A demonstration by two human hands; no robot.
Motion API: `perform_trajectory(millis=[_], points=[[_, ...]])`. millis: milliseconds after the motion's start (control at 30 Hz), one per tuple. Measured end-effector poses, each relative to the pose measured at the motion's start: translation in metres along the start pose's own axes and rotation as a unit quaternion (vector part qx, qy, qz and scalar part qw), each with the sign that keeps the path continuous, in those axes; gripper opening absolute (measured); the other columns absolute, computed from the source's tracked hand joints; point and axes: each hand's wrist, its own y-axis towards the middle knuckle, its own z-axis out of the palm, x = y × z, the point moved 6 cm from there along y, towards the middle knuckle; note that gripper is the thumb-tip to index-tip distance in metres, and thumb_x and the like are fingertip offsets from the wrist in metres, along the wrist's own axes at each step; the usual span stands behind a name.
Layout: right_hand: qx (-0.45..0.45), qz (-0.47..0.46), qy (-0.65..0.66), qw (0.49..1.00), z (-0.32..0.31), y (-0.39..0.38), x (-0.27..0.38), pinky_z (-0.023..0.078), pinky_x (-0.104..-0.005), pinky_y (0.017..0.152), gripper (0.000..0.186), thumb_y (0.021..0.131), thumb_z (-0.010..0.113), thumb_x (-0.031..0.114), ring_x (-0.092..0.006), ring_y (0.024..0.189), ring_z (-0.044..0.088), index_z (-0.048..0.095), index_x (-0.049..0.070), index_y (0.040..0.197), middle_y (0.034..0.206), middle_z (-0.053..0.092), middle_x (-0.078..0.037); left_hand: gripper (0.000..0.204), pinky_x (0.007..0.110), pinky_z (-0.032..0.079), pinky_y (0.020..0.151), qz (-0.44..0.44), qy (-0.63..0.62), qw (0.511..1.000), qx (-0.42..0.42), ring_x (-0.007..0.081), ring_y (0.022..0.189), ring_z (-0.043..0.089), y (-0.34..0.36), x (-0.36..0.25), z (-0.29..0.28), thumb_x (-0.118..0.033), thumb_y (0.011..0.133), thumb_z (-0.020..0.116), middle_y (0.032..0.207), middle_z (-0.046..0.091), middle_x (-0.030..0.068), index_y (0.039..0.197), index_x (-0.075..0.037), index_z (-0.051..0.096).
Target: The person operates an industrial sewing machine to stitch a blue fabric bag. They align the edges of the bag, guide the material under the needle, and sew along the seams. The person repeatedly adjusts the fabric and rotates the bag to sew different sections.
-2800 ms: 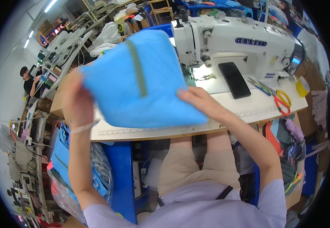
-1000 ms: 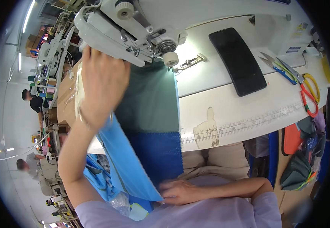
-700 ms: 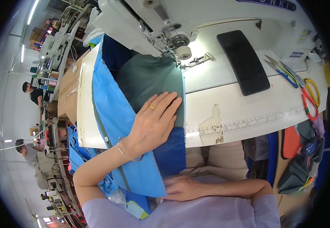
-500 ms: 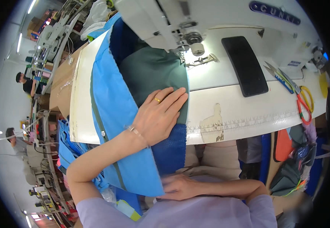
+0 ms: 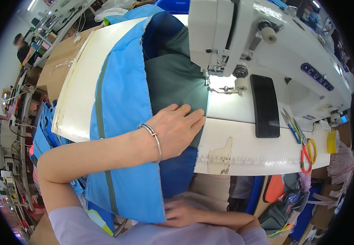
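Observation:
A piece of sewing with light blue fabric (image 5: 124,77), a dark green panel (image 5: 171,77) and dark blue mesh (image 5: 179,173) lies on the sewing machine's table. The green panel's right edge runs up to the presser foot (image 5: 206,79) under the lit needle area. My left hand (image 5: 173,132) rests open on the green panel just below the needle, its fingers slightly bent and pressing the cloth near that edge. Below the table's front edge, my right hand (image 5: 181,213) has the lower corner of the light blue fabric in its fingers, partly hidden and a little blurred.
The white sewing machine (image 5: 275,53) stands over the cloth. To its near side lie a black phone (image 5: 266,106), scissors (image 5: 301,141) with red and yellow handles, and a yellow tape roll (image 5: 332,141). More blue fabric (image 5: 46,126) hangs at the left; a cardboard box (image 5: 65,61) adjoins the table.
The whole view has shifted, so the machine and table sit farther into the picture. Against the needle, the cloth and my left hand have hardly moved; the left fingers look slightly more bent.

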Motion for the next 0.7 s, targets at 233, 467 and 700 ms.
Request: perform_trajectory(millis=[233,467,700], points=[[-0.049,-0.074,-0.028,0.996,-0.024,0.000,0.008,0.057,-0.0319,0.068,0.013,0.087,0.077,0.009,-0.0250,0.085,0.072,0.078,0.006,0.100,0.109,0.072,-0.012,0.038,0.039,0.053,0.088,-0.013,0.021,0.999,-0.028,0.0283,0.107,0.062,0.015,0.013,0.001,-0.009,0.084,0.065,0.127,0.061,0.0134,0.119,0.003,0.063],[-0.087,-0.149,-0.174,0.970,-0.055,0.014,0.025,0.050,-0.0325,0.058,0.011,0.081,0.079,0.008,-0.0207,0.070,0.061,0.075,0.004,0.090,0.095,0.068,-0.009,0.031,0.040,0.056,0.089,0.005,-0.018,0.994,-0.112,0.0264,0.110,0.064,0.033,0.041,0.003,-0.009,0.082,0.072,0.119,0.067,0.0054,0.112,-0.007,0.069],[-0.056,-0.154,-0.295,0.941,-0.057,0.025,0.036,0.045,-0.0325,0.065,0.013,0.076,0.078,0.010,-0.0198,0.077,0.054,0.066,0.006,0.080,0.085,0.055,-0.005,0.036,0.040,0.054,0.097,-0.001,-0.003,0.999,-0.039,0.0299,0.114,0.064,0.025,0.023,-0.004,-0.006,0.080,0.074,0.121,0.066,0.0102,0.116,-0.003,0.068]])
